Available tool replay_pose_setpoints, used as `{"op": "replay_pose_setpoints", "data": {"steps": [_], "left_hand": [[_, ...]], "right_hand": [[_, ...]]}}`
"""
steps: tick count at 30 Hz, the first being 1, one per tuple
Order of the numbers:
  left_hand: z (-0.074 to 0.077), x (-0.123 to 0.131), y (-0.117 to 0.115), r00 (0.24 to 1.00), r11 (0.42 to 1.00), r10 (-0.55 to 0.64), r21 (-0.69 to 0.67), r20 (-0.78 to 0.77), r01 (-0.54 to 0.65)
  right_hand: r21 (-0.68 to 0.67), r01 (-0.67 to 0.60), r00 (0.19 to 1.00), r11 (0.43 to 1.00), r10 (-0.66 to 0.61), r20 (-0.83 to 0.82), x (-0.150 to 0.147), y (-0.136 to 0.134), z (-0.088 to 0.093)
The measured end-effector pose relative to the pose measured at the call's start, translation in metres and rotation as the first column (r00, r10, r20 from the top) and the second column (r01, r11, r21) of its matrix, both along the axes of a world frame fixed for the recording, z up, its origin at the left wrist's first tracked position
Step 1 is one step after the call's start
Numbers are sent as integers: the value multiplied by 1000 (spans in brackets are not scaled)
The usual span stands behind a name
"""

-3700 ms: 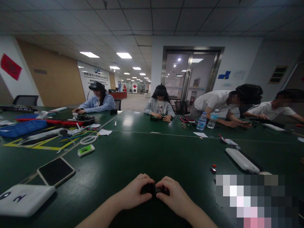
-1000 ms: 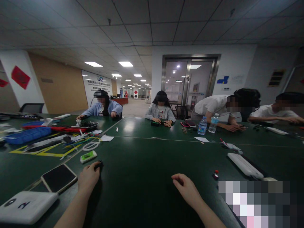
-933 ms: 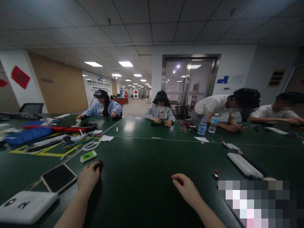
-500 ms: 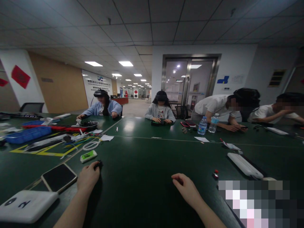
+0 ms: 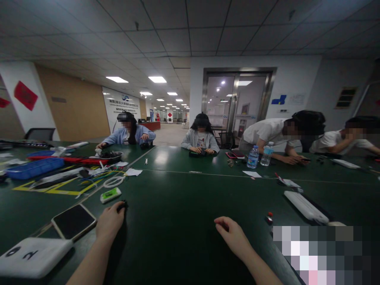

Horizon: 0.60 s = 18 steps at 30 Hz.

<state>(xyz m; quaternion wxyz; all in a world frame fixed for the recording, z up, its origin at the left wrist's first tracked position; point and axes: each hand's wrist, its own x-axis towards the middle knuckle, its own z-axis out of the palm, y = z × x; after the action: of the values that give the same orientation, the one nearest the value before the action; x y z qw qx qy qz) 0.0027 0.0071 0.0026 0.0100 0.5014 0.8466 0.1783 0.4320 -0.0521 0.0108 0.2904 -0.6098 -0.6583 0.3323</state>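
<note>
My left hand (image 5: 110, 221) rests on the green table (image 5: 172, 221), its fingers closed around a small black object (image 5: 123, 205), mostly covered by the fingers. Just beyond that hand lies a green and white packet (image 5: 110, 195). A phone-like device with a dark screen (image 5: 74, 221) is beside my left wrist. Nearer to me is a white box-shaped device (image 5: 35, 257) with a black mark on top. Over on the right, my right hand (image 5: 234, 237) is at the table with its fingers curled in towards the thumb. Nothing shows between them.
Blue trays (image 5: 35, 169), a coiled white cable (image 5: 113, 182) and loose wires crowd the left. To the right are a small red-topped item (image 5: 269, 217), a long white device (image 5: 305, 206) and a pixelated area. Two water bottles (image 5: 253, 157) stand farther back. Several people sit or lean across the table.
My two hands stay where they were. Across the table at the left, the person in blue has lifted one hand slightly.
</note>
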Motion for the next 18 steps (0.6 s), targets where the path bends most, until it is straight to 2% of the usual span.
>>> {"op": "replay_pose_setpoints", "data": {"steps": [18], "left_hand": [[9,5,-6,999,1000,26,-14,19,-26]], "right_hand": [[-47,-1,1000,999,1,-7,-1,-2,5]]}}
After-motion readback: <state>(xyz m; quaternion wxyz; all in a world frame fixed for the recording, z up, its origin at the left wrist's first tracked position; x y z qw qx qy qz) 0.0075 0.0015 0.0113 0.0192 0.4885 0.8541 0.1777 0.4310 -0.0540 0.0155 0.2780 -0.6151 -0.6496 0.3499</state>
